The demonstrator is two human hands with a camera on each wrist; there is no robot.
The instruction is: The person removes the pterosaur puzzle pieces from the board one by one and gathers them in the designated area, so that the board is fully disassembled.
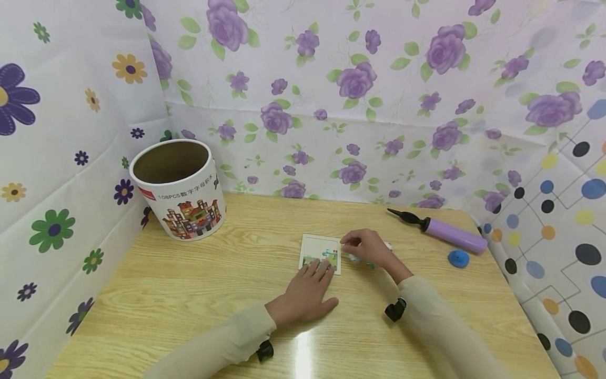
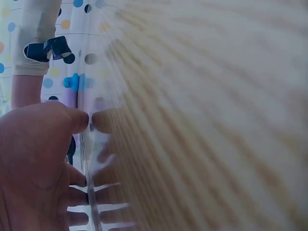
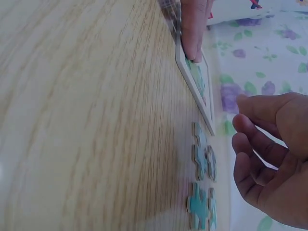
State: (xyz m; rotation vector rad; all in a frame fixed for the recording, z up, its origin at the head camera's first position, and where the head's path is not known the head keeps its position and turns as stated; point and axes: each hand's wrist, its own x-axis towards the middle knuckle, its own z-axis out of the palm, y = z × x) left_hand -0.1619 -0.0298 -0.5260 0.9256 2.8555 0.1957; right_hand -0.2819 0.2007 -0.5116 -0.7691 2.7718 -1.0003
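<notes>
A small white jigsaw tray (image 1: 310,243) lies on the table, with a few coloured pieces (image 1: 330,255) fitted at its lower right. My left hand (image 1: 307,292) rests on the tray's near edge, fingers straight and thumb spread; it covers part of the picture. Just right of the tray hovers my right hand (image 1: 366,246). In the right wrist view the right hand (image 3: 272,151) has loosely bent fingers, thumb and forefinger tips close together, and nothing shows between them. Loose jigsaw pieces (image 3: 197,206) lie on the table below it, partly hidden by that hand in the head view.
A large white tub (image 1: 182,195) with printed blocks stands at the back left. At the right lie a purple hand pump (image 1: 454,236) with a black nozzle and a small blue object (image 1: 458,258). Patterned cloths (image 1: 331,105) hang behind and beside the wooden table (image 1: 213,284).
</notes>
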